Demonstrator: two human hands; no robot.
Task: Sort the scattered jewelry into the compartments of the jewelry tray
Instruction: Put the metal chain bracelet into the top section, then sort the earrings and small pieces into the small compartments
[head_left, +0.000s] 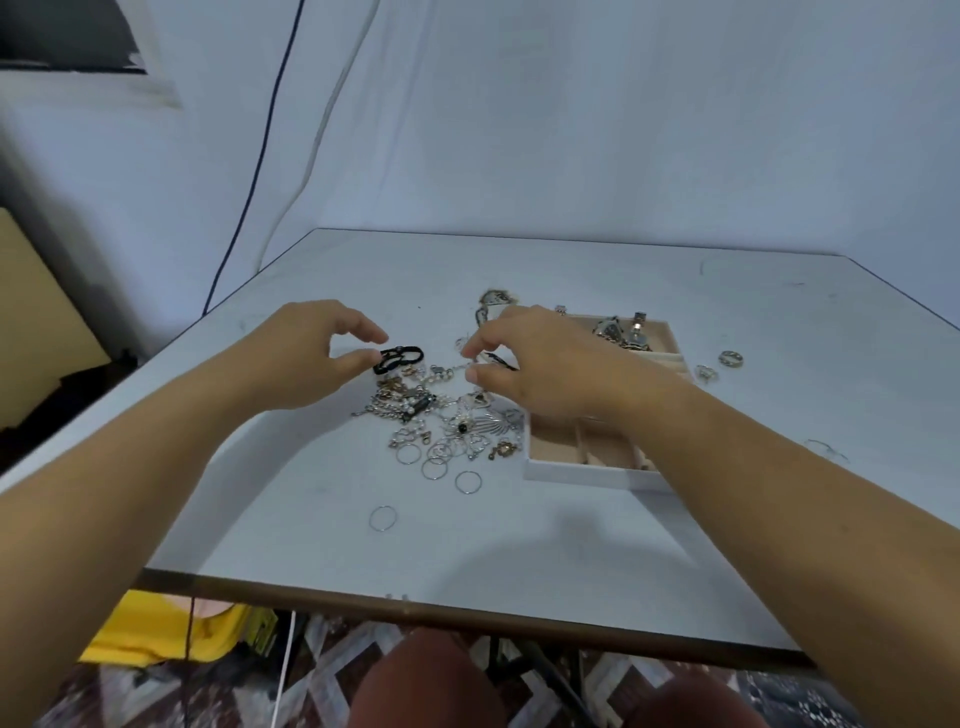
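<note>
A tangled pile of silver and gold jewelry (441, 415) lies mid-table, with thin hoops (468, 482) spread at its near side. A black cord bracelet (400, 359) sits at the pile's far left. My left hand (311, 358) hovers beside it, thumb tip touching its end, index finger lifted apart. My right hand (535, 364) reaches over the pile's far side, thumb and fingertips slightly apart around a thin silver chain (452, 368). The beige jewelry tray (571, 473) stands on the right, partly hidden by my right forearm. Watches (621, 330) lie in its far compartment.
Two rings (730, 358) lie on the table right of the tray. One hoop (383, 518) lies alone toward the near edge. Another chain (491, 301) lies behind the pile. A dark cable (249, 182) hangs against the white backdrop at left.
</note>
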